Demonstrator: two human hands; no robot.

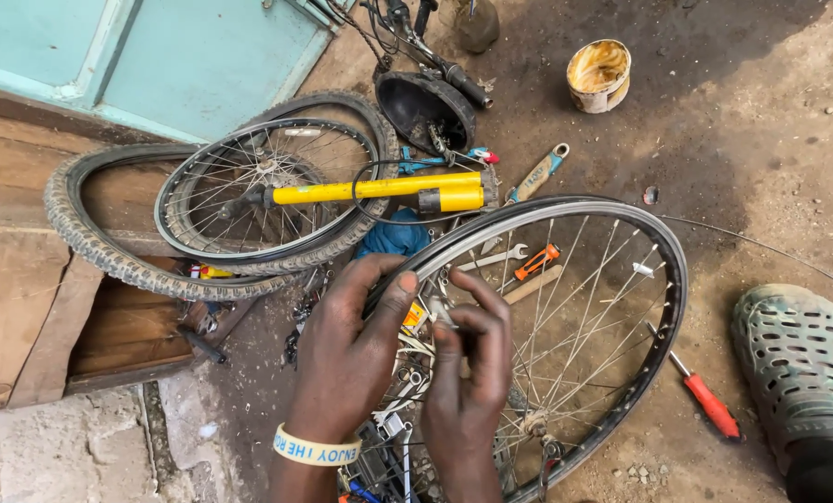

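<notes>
bicycle wheel (612, 279): bare spoked rim, no tyre, held tilted over the dirt floor (761, 168) above a scatter of tools. left hand (347, 359) is curled, thumb pressed on the rim's near edge. right hand (468, 373) is pinched shut near the same spot; what its fingertips hold is too small to tell. judged light and stiff at the rim, while the thin spokes would flex and bend under load, so grip belongs on the rim. a yellow pump (379, 191) lies across a second, tyred wheel (267, 191) nearby.
</notes>
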